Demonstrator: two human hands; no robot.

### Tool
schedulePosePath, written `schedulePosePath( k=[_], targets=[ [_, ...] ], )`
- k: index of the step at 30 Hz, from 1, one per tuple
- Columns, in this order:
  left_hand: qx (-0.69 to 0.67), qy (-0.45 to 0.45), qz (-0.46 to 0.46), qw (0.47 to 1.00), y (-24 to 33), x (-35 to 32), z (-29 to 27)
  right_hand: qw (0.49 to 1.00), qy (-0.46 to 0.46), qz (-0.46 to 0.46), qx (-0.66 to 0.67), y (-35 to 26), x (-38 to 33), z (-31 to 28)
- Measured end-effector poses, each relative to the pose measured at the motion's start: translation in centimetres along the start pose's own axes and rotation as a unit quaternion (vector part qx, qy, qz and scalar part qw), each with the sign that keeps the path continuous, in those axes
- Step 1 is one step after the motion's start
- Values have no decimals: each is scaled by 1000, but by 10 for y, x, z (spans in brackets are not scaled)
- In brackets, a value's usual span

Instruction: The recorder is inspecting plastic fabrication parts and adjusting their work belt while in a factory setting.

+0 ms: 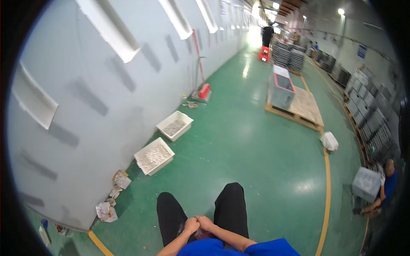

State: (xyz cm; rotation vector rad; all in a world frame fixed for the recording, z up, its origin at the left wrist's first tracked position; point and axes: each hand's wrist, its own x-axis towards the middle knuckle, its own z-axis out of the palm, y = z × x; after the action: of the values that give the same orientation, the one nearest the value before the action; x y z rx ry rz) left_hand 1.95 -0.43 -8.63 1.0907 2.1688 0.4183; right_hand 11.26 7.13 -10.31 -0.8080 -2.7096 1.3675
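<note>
Both forearms reach in from the lower edge, and the hands meet between my black-trousered knees. My left hand (191,225) is closed, its fingers against the other hand. Beside it, my right hand (205,223) is closed too, pressed to the left one. A small reddish, partly see-through patch shows just below the hands, too blurred to name. Whether the fingers grip anything is hidden.
Two white bins (148,170) of small pale pieces stand by the left wall, near small boxes (122,181) and a red-handled dustpan (205,92). Ahead right, a wooden pallet (311,107) carries a grey cabinet (282,94). At right, a blue-sleeved person handles a grey box (366,184).
</note>
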Motion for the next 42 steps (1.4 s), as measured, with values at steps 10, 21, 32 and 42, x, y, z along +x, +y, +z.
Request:
schedulePosePath(
  k=[10,21,32,42],
  targets=[
    [-117,98,-14,988,-1,20,12,978,101,160,89,-1,18,13],
    [-209,56,-80,973,2,14,5,928,161,210,260,-29,15,12],
    [-237,105,-63,964,-1,32,30,880,214,191,379,11,42,44],
    [-203,83,-36,975,22,18,-2,882,260,153,363,61,51,73]
  ],
)
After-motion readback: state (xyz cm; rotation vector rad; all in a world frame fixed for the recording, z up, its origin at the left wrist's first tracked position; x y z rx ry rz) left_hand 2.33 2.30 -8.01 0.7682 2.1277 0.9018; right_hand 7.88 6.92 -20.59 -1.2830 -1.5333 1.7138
